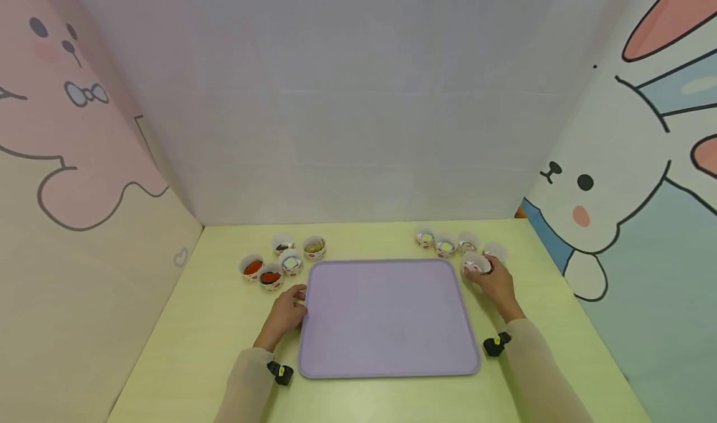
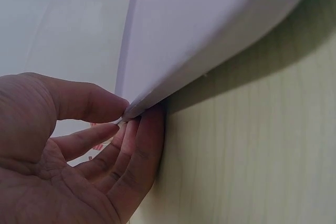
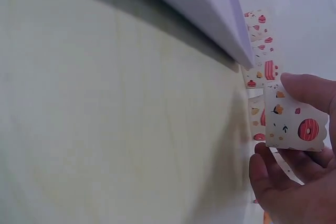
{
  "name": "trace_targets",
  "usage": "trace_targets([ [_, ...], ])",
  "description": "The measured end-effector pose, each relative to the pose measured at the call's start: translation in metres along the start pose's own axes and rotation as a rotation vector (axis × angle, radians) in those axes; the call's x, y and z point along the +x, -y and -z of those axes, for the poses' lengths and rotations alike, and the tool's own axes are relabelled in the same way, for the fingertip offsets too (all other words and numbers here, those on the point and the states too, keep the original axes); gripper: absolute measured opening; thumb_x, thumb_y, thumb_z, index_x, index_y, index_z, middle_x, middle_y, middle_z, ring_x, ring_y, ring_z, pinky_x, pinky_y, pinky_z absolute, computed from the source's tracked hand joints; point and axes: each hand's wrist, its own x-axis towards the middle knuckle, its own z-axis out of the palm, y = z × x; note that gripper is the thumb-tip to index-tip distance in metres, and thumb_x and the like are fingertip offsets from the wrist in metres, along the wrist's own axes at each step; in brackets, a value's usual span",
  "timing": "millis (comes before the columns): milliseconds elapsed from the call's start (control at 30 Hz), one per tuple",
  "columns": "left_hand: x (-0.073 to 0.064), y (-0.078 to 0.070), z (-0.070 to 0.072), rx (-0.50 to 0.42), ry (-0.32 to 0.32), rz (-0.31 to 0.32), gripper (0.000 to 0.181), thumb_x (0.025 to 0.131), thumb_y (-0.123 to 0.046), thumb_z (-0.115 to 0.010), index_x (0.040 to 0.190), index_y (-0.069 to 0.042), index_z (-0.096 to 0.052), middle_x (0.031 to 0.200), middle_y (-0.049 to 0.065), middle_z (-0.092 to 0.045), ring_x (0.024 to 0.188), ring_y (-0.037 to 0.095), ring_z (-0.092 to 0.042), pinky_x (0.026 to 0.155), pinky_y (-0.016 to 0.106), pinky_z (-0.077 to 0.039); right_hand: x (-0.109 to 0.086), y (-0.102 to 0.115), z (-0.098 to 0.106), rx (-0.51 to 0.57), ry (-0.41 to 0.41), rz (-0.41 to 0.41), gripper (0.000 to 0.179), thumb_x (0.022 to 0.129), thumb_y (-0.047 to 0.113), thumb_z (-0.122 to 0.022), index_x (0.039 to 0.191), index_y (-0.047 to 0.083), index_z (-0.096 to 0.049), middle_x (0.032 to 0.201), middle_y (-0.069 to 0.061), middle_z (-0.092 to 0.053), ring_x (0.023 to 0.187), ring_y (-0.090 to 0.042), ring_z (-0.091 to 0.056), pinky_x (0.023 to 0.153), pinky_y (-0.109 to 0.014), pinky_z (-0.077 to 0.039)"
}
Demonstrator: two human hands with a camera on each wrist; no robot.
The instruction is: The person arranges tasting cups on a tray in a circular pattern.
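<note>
A lavender tray [image 1: 386,317] with a raised rim lies on the table. My left hand [image 1: 288,311] is at its left side; in the left wrist view the thumb and fingers [image 2: 142,156] pinch the rim. At the tray's far right corner my right hand [image 1: 495,283] grips a small white paper cup [image 1: 475,262]. Printed doughnuts and leaves show on that cup's wall [image 3: 291,121] in the right wrist view, with the thumb on one side and fingers on the other. What the gripped cup contains is hard to make out.
Several similar cups stand beyond the right hand, such as a cup [image 1: 424,237] with something yellow and white inside. On the left are several more, including a cup with red contents [image 1: 252,267] and one with greenish contents [image 1: 315,247]. Printed walls enclose the pale table [image 1: 185,336].
</note>
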Motion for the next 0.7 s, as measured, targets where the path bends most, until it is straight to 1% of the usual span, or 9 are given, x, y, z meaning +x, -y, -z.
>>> trace_targets([
  [100, 0.000, 0.000, 0.000, -0.001, -0.006, -0.008, 0.058, 0.080, 0.001, -0.057, 0.138, -0.001, -0.052, 0.119, 0.017, -0.061, 0.081, 0.017, -0.061, 0.059, 0.030, -0.051, -0.002, 0.003, 0.005, -0.008, -0.019, 0.004, 0.080, 0.086, 0.042, -0.072, 0.147, 0.002, -0.039, 0.127, -0.028, -0.059, 0.105, -0.036, -0.061, 0.086, -0.044, -0.048],
  [200, 0.000, 0.000, 0.000, 0.001, -0.008, -0.014, 0.058, 0.080, 0.001, -0.057, 0.138, -0.001, -0.052, 0.119, 0.017, -0.061, 0.082, 0.017, -0.061, 0.059, 0.030, -0.051, -0.003, 0.007, 0.010, -0.010, -0.024, 0.008, 0.078, 0.086, 0.043, -0.072, 0.145, 0.003, -0.041, 0.128, -0.025, -0.058, 0.106, -0.035, -0.060, 0.080, -0.038, -0.048],
  [333, 0.000, -0.001, 0.000, 0.004, -0.010, -0.016, 0.057, 0.081, 0.001, -0.056, 0.138, -0.001, -0.052, 0.119, 0.017, -0.061, 0.082, 0.017, -0.061, 0.059, 0.030, -0.051, -0.006, 0.014, 0.016, -0.002, -0.016, 0.020, 0.078, 0.086, 0.045, -0.071, 0.146, 0.005, -0.040, 0.127, -0.023, -0.057, 0.105, -0.033, -0.058, 0.073, -0.031, -0.046],
  [533, 0.000, 0.001, 0.000, -0.001, -0.007, -0.017, 0.058, 0.080, 0.002, -0.056, 0.138, -0.001, -0.051, 0.118, 0.018, -0.061, 0.082, 0.018, -0.061, 0.059, 0.030, -0.051, -0.011, 0.026, 0.022, 0.024, -0.030, 0.057, 0.078, 0.086, 0.049, -0.070, 0.145, 0.009, -0.041, 0.125, -0.020, -0.059, 0.101, -0.028, -0.059, 0.071, -0.029, -0.047],
  [700, 0.000, 0.003, -0.001, -0.008, -0.010, -0.015, 0.058, 0.080, 0.002, -0.057, 0.137, -0.001, -0.052, 0.119, 0.018, -0.061, 0.084, 0.018, -0.062, 0.059, 0.030, -0.051, -0.015, 0.040, 0.025, 0.043, -0.026, 0.096, 0.076, 0.086, 0.048, -0.070, 0.144, 0.008, -0.042, 0.127, -0.020, -0.057, 0.101, -0.028, -0.058, 0.070, -0.028, -0.049],
])
